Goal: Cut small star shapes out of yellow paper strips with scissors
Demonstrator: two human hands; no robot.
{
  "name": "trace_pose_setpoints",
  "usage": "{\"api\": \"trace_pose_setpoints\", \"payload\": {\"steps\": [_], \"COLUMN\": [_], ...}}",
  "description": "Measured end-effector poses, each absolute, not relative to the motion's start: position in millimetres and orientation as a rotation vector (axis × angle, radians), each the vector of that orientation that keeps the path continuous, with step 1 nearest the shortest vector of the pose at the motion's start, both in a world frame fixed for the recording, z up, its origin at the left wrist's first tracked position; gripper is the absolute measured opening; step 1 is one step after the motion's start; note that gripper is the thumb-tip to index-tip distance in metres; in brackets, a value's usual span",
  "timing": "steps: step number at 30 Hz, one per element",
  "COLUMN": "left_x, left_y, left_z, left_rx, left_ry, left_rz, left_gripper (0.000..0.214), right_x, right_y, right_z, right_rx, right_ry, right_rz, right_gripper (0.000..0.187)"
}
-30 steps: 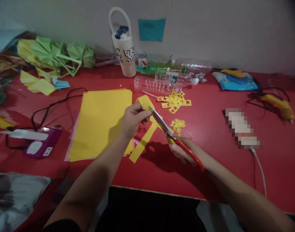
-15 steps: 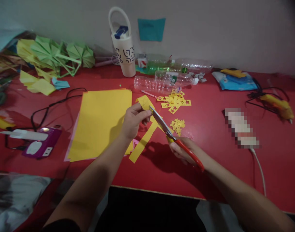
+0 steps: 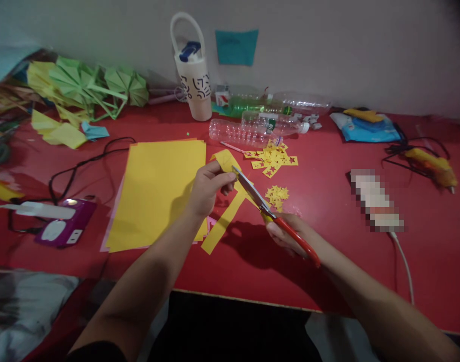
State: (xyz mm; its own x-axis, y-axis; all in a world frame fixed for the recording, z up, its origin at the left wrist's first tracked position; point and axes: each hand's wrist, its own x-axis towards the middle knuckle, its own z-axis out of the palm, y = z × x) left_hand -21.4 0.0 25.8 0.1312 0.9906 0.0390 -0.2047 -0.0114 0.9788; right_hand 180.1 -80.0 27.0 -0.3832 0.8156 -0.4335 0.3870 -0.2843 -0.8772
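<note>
My left hand [image 3: 212, 188] pinches a yellow paper strip [image 3: 223, 160] with faint drawn lines on it. Red-handled scissors [image 3: 258, 198] are gripped in my right hand [image 3: 286, 234], and their blade tips meet the paper close to my left fingertips. Below, another yellow strip [image 3: 218, 232] lies slantwise on the table. Small cut-out yellow stars [image 3: 277, 196] form a pile just beyond the scissors. Behind them sit yellow scraps with star-shaped holes [image 3: 273, 160] and a pink pencil [image 3: 233, 147].
Left of my hands is a stack of yellow sheets [image 3: 158, 191], with a purple power socket [image 3: 66, 223] farther left. Plastic bottles [image 3: 245, 131] and a white tumbler [image 3: 195, 90] stand or lie at the back. A phone [image 3: 377, 201] and a yellow glue gun [image 3: 434, 168] rest on the right.
Hardly anything differs. The scissor handles in my right hand have shifted very slightly to the right, while my left hand keeps its place on the paper.
</note>
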Motion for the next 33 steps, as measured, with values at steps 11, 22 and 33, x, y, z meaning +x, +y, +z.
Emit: {"api": "trace_pose_setpoints", "payload": {"steps": [11,22,33], "left_x": [-21.9,-23.9,-29.7], "left_y": [0.9,2.4,2.7], "left_z": [32.7,35.6,34.7], "left_rx": [1.083,1.02,1.107], "left_ry": [0.902,0.913,0.921], "left_rz": [1.2,1.271,1.198], "left_gripper": [0.013,0.012,0.013], "right_x": [182.1,183.8,191.9], "right_y": [-80.1,-79.0,-79.3], "right_z": [27.4,23.4,32.1], "right_rx": [-1.45,-1.383,-1.259], "right_ry": [-1.608,-1.606,-1.749], "right_rz": [1.732,1.767,1.747], "right_gripper": [0.055,0.054,0.058]}}
